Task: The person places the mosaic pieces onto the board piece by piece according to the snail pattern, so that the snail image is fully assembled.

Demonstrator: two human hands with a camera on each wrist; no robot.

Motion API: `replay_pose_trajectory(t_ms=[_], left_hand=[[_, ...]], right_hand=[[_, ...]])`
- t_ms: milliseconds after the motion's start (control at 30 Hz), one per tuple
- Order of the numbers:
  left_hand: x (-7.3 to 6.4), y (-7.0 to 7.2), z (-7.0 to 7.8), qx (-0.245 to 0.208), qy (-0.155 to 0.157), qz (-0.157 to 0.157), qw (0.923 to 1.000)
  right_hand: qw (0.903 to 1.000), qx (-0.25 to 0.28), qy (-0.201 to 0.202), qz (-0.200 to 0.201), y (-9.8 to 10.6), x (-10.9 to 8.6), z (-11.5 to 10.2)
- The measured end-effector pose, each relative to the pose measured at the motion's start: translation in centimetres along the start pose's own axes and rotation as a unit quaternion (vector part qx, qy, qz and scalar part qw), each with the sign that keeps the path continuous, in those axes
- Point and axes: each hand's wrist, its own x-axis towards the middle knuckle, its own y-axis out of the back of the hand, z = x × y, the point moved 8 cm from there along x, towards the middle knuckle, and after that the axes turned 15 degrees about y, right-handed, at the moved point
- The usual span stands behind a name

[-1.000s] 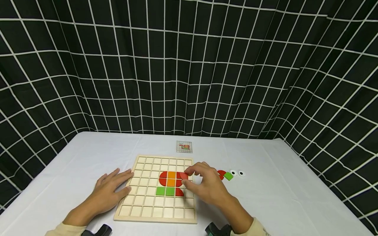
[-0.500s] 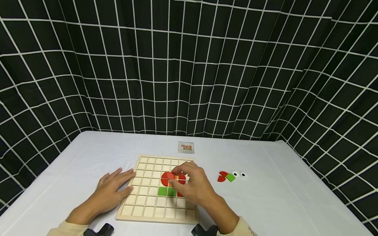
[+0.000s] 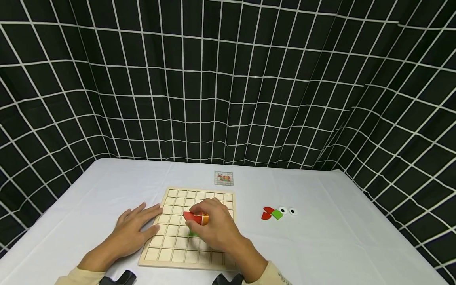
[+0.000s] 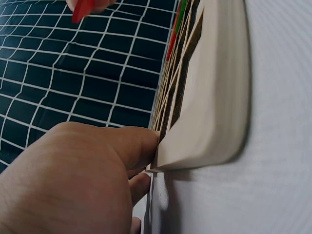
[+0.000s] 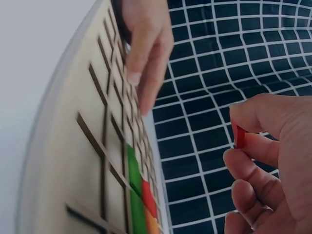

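A wooden grid board (image 3: 167,242) lies on the table. My left hand (image 3: 132,233) rests along its left edge, fingers extended, with fingertips touching the frame. Above the board, my right hand (image 3: 216,226) pinches a red piece (image 5: 238,135) between thumb and fingertips. In the right wrist view the piece is seen edge-on, apart from the board. Set in the grid are an orange piece (image 3: 205,219), a green piece (image 5: 136,195) and a red piece (image 5: 147,197). My right hand hides much of this cluster in the head view.
Right of the board lie two red quarter-circle pieces (image 3: 266,215), a green square (image 3: 276,214) and two white eye discs (image 3: 293,211). A small picture card (image 3: 223,178) lies behind the board. A black curtain (image 3: 199,91) with white grid lines surrounds the white table (image 3: 320,237).
My right hand has moved left across the board with the red piece, from its right side to above the left end of the coloured cluster. My left hand stays at the board's edge.
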Motion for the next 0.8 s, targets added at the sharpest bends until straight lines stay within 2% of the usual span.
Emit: replay_pose_trajectory(t_ms=[300,433,600,800], left_hand=[[0.0,-0.1,-0.1,0.001,0.002,-0.004,1.0000],[0.2,-0.2,0.0,0.001,0.000,-0.008,1.0000],[0.1,-0.1,-0.1,0.005,0.002,-0.007,1.0000],[0.0,-0.1,-0.1,0.003,0.002,-0.005,1.0000]], right_hand=[[0.9993,-0.021,-0.006,-0.031,-2.4,-0.4,0.6],[0.9979,-0.045,-0.004,-0.047,-3.3,-0.7,1.2],[0.9958,-0.072,-0.001,-0.057,-4.0,-1.1,1.6],[0.9936,-0.086,-0.016,-0.072,-4.5,-1.5,2.0]])
